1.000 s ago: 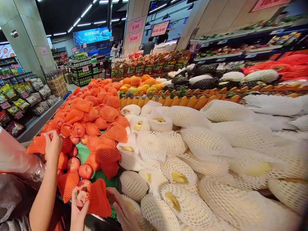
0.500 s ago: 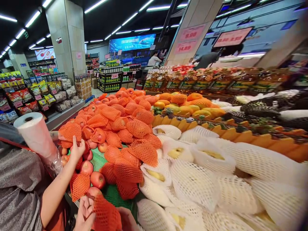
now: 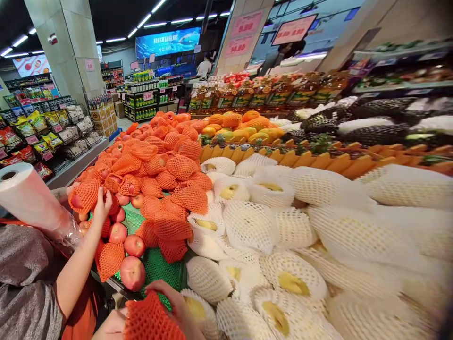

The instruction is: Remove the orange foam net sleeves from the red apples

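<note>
An orange net sleeve sits at the display's near edge, pinched by the right hand; the left hand, mostly hidden, perhaps grips it too. Beyond, netted apples on green matting, supermarket aisles behind.

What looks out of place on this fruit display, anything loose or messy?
Several red apples lie bare on the green mat at the near corner, without the orange foam nets that wrap the rest of the pile. One loose net is off the fruit, between the person's hands. Nothing looks spilled or damaged.
</note>
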`<act>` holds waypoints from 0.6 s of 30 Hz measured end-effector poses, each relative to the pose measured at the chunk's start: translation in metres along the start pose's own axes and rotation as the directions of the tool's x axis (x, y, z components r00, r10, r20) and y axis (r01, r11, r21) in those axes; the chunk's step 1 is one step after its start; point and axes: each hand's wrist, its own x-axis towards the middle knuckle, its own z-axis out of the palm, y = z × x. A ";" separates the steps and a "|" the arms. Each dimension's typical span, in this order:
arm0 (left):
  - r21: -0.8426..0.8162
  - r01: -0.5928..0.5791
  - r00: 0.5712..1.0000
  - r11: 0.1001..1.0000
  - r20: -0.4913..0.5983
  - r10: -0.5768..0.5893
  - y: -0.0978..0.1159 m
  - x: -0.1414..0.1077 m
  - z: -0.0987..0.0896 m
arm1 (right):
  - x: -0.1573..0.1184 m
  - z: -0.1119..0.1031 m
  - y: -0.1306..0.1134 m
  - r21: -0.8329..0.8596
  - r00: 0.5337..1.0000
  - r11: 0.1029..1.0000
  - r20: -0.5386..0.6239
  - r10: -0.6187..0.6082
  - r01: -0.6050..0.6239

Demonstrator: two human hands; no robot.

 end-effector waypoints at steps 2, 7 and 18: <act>-0.058 0.007 0.999 0.998 0.049 -0.004 0.002 0.009 -0.003 | 0.001 0.006 -0.016 -0.042 0.998 0.999 0.050 0.034 -0.032; -0.115 -0.028 0.975 0.993 0.217 0.052 0.008 0.012 -0.020 | 0.002 0.021 -0.024 0.169 0.997 0.983 0.015 0.075 -0.077; -0.244 0.390 0.701 -0.888 0.704 0.114 -0.003 -0.016 -0.072 | -0.013 0.019 -0.012 0.076 0.977 0.995 0.206 0.046 -0.063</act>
